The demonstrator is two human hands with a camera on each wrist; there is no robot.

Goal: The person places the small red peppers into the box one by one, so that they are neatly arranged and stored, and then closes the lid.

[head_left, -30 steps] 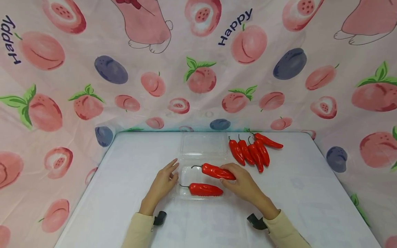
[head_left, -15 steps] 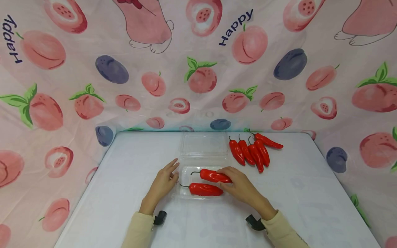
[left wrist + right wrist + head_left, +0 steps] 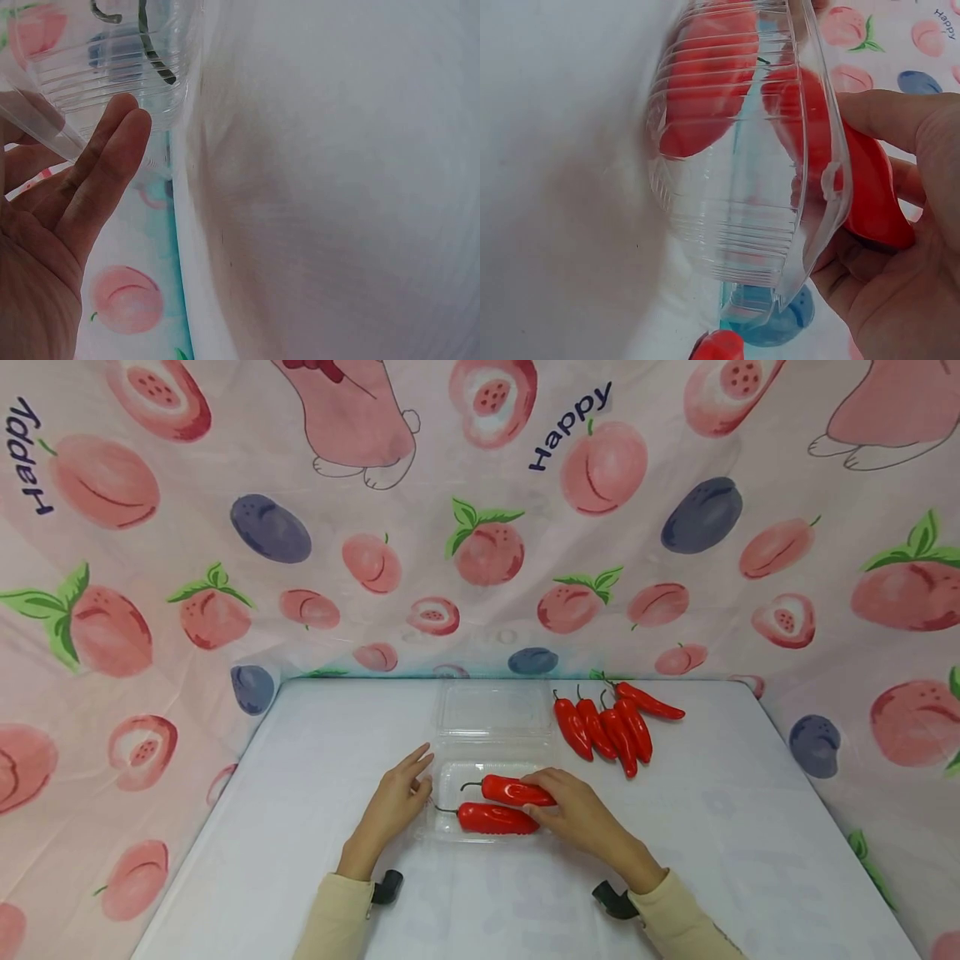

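A clear hinged plastic container (image 3: 450,835) lies with its lid (image 3: 493,710) folded back. One red chili pepper (image 3: 495,818) rests along the front of its base. Behind that one, my right hand (image 3: 581,814) holds a second red chili pepper (image 3: 510,789) near its tip, with the stem pointing left. In the right wrist view, the held pepper's tip (image 3: 877,202) sticks out past the container's rim, between thumb and fingers. At the container's left side is my left hand (image 3: 393,797); its fingers (image 3: 112,154) lie straight against the ribbed wall in the left wrist view.
Several more red chili peppers (image 3: 617,735) lie together to the right of the lid, one (image 3: 652,703) apart and angled at the back. A fruit-printed cloth (image 3: 480,585) hangs behind the white tabletop (image 3: 720,827).
My right hand has brought the second pepper down and slightly left, nearer to the front pepper in the container. The left hand has stayed in place.
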